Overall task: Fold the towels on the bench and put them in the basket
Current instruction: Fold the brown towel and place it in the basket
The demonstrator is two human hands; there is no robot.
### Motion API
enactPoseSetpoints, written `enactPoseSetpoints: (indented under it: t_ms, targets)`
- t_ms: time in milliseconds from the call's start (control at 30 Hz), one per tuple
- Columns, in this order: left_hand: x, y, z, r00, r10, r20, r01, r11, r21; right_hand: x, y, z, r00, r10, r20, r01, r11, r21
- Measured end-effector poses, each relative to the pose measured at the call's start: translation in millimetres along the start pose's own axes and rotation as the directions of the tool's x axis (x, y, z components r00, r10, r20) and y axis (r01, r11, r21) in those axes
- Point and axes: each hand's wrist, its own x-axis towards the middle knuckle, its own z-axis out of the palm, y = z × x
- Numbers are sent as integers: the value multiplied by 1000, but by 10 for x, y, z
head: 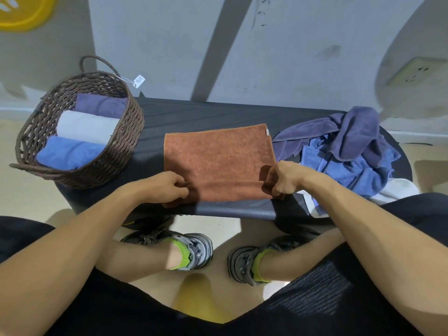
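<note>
A rust-orange towel (218, 161) lies flat on the middle of the dark bench (194, 112). My left hand (167, 186) pinches its near left corner, and my right hand (283, 181) grips its near right corner, which is lifted and curled. At the bench's left end stands a brown wicker basket (126, 132) holding three rolled towels: dark blue (99, 105), grey (84, 126) and light blue (68, 152). A loose heap at the right end holds a dark blue towel (354, 132), a light blue towel (349, 170) and a white towel (395, 190).
A grey wall rises right behind the bench, with a socket (417, 71) at the upper right. The basket carries a paper tag (139, 81) on its far handle. My knees and shoes (194, 251) sit below the bench's near edge.
</note>
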Motion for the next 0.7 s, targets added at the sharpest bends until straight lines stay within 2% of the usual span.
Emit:
enactPoseSetpoints:
  t_ms: [133, 267, 400, 500, 533, 600, 667, 700]
  targets:
    - [-38, -18, -8, 993, 118, -27, -116, 992, 50, -55, 51, -103, 998, 8, 63, -15, 993, 117]
    - [-68, -64, -128, 992, 126, 16, -127, 992, 16, -140, 151, -210, 996, -90, 14, 85, 971, 222]
    - [-75, -129, -265, 995, 93, 30, -88, 988, -124, -133, 171, -232, 987, -150, -61, 158, 817, 555]
    - [-75, -214, -354, 998, 49, -39, -54, 988, -143, -82, 196, -220, 984, -127, -128, 180, 719, 671]
    - [-60, -238, -351, 996, 31, -87, -50, 973, -226, -61, 199, -204, 980, -106, -168, 193, 700, 688]
    - [-32, -232, -294, 983, -48, -178, -52, 854, -517, 3, 198, -143, 964, -60, -259, 232, 667, 708]
    - [-8, -178, -173, 968, -151, -202, -60, 640, -766, 46, 181, -62, 955, -30, -295, 249, 622, 742]
    - [-2, -155, -109, 962, -198, -190, -48, 559, -828, 59, 178, -28, 962, -22, -272, 230, 602, 764]
